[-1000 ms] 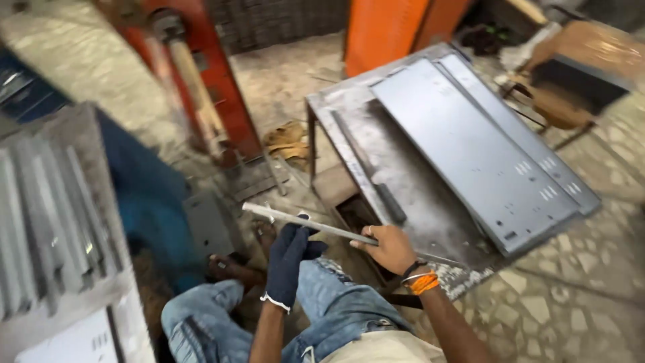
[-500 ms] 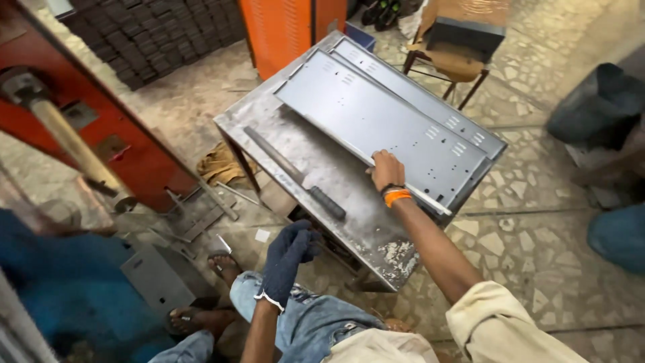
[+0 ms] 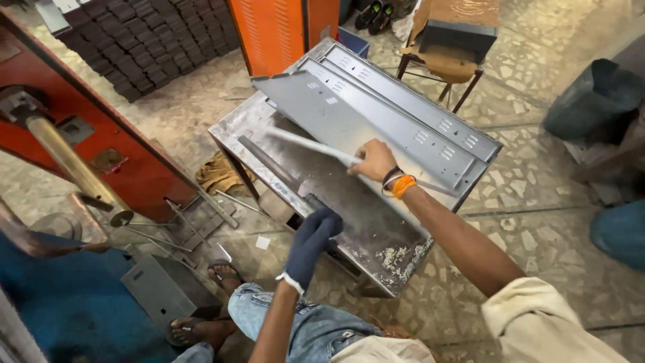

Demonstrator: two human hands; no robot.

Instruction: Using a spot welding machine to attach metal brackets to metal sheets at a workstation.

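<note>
Right hand (image 3: 373, 160) now lifting grey panel (image 3: 336, 121) edge off stack.

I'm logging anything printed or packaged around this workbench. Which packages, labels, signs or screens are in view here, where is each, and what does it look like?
No package, label, sign or screen can be made out.
Small white scrap: on the floor by the metal table, squarish, plain; too small to tell whether it is a label.
Dark box: on a stool at the top, rectangular, no print visible.
</note>
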